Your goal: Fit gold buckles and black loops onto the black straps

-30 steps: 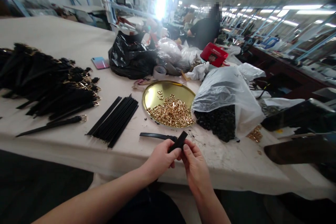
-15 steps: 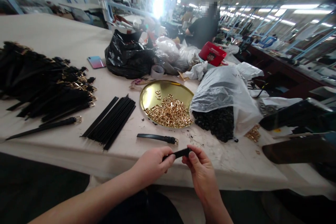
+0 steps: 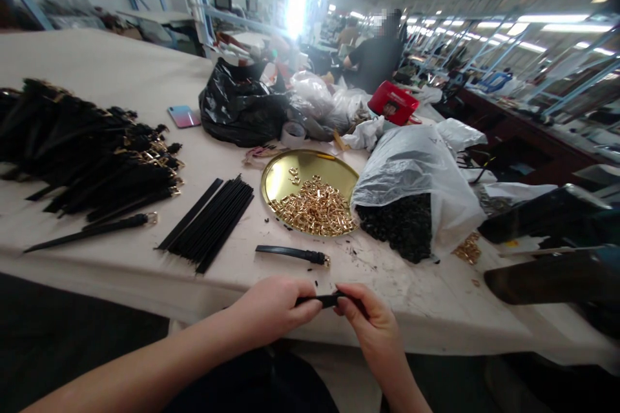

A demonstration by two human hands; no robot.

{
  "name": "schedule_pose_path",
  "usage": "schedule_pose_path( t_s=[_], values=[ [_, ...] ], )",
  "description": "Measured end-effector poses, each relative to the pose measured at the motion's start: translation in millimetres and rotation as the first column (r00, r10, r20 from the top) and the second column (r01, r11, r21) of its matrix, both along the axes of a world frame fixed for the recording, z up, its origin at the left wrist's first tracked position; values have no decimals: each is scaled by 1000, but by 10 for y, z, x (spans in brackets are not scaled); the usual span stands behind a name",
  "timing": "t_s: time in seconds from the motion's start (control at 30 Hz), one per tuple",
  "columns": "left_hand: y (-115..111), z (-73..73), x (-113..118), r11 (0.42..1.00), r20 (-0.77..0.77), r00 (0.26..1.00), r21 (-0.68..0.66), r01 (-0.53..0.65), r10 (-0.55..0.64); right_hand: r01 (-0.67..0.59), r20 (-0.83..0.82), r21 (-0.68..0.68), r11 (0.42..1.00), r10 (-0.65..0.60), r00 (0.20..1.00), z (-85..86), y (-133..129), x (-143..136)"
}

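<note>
Between my two hands a black strap [image 3: 328, 301] is held at the table's front edge. My left hand [image 3: 285, 307] pinches one part of it, and my right hand [image 3: 361, 313] has thumb and fingers closed on the other end. Just beyond them lies a finished-looking black strap with a gold buckle [image 3: 293, 254]. A round gold tray [image 3: 276, 171] holds a heap of small gold buckles [image 3: 320, 210]. Left of it is a bundle of flat black strips [image 3: 213, 222]. Small black pieces [image 3: 397, 226] spill from a clear plastic bag [image 3: 402, 158].
A large pile of buckled black straps [image 3: 92, 148] covers the left, near a single strap [image 3: 92, 231] and a phone [image 3: 184, 117]. Behind the tray are a black bag [image 3: 239, 103], a tape roll [image 3: 293, 134] and a red packet [image 3: 393, 103]. A person [image 3: 375, 55] is farther back.
Both hands have moved slightly lower and nearer the table edge with the strap. The right hand's fingers have shifted at its end. The view has moved slightly.
</note>
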State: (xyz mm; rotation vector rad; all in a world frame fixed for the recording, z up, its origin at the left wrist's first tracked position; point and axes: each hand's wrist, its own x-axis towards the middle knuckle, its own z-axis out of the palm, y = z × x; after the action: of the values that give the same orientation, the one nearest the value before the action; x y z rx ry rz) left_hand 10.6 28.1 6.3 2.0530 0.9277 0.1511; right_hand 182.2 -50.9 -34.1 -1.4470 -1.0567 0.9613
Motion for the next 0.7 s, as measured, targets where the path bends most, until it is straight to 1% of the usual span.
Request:
schedule_pose_path(
  t_s=[0.1, 0.17, 0.3, 0.37, 0.47, 0.53, 0.57, 0.63, 0.67, 0.7],
  values=[
    [-38, -46, -6, 999, 21, 999, 19, -28, 28, -29, -37, -11, 1000, 28, 999, -20, 1, -50],
    [-59, -75, -4, 998, 4, 1000, 52, -31, 30, -57, -1, 5, 998, 57, 998, -24, -2, -78],
    [-82, -109, 23, 994, -32, 999, 106, 29, -26, -138, 146, 60, 989, 128, 981, -14, 4, -128],
    [-79, -117, 42, 996, -12, 1000, 80, 28, -27, -140, 100, 29, 990, 137, 986, -13, 22, -144],
    [-53, -103, 43, 999, 53, 999, -33, 8, -6, -78, -125, -109, 991, 64, 990, -38, 54, -116],
    [-26, -70, 15, 983, 83, 996, -181, 25, -10, -61, -263, -197, 979, 7, 965, -76, 71, -69],
    [-14, -47, -3, 960, 94, 995, -277, 40, -15, -62, -310, -220, 974, -9, 951, -97, 78, -48],
    [5, -2, -34, 889, 106, 994, -455, 62, -15, -47, -360, -233, 971, -41, 932, -138, 96, -42],
    [12, 16, -42, 863, 110, 994, -501, 60, -6, -43, -376, -231, 972, -48, 925, -154, 107, -64],
    [18, 26, -45, 860, 116, 993, -508, 50, 11, -49, -392, -227, 973, -46, 919, -166, 120, -102]
  ],
)
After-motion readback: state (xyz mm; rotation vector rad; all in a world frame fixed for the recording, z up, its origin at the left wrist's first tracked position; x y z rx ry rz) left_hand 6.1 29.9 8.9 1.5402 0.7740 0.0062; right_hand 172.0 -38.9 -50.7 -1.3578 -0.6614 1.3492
